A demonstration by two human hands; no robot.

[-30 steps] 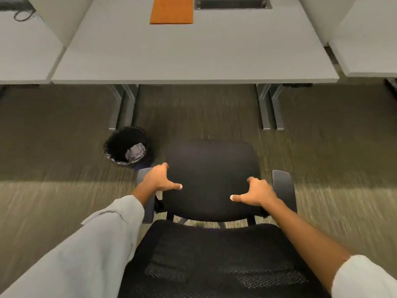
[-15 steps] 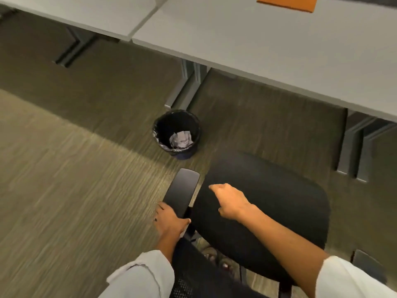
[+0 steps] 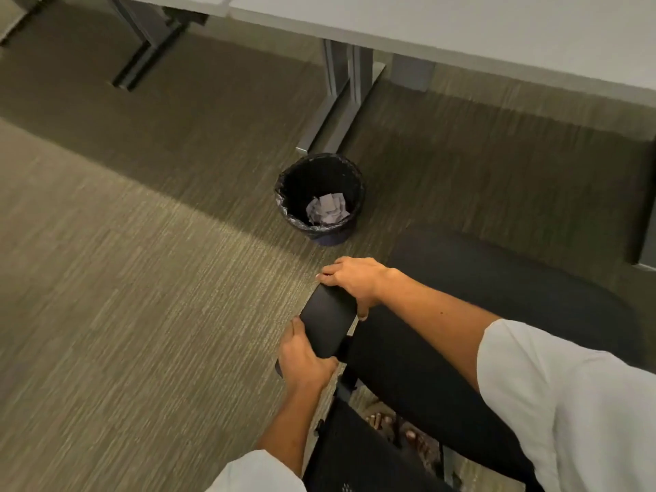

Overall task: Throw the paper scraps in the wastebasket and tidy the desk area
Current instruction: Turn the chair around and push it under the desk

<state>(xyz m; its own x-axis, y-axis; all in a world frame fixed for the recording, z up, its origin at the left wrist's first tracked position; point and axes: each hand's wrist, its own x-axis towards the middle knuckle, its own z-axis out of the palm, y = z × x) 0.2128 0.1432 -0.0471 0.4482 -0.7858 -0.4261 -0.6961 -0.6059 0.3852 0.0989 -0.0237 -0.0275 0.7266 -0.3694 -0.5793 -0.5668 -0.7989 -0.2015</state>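
Both of your hands are working the same black armrest pad (image 3: 328, 323) of the office chair (image 3: 497, 307). Your left hand (image 3: 303, 360) is wrapping the near end of the pad, thumb lying along its outer edge, fingers curling under the end; that grip is closing on the armrest. Your right hand (image 3: 353, 276) is reaching across the seat and clamping the far end of the pad, fingers draping over the top edge, thumb pressing down the inner side; that grip is closing on the same pad. The two grips are sitting at opposite ends of it, apart from each other, with bare pad showing between them.

Beyond your right-hand grip, near it on the carpet (image 3: 124, 278), the wastebasket (image 3: 321, 230) is standing upright with a black liner folded over its rim. The paper scraps (image 3: 326, 209) are lying crumpled at its bottom, pale grey-white. The basket is standing just in front of the foot of the worktop leg (image 3: 344, 90), and the grey worktop (image 3: 497, 33) is running across farther out, past the basket.

Below your left-hand grip, the mesh backrest (image 3: 355, 459) is filling the lower edge of view. White sleeves (image 3: 568, 403) are covering both of your upper forearms.
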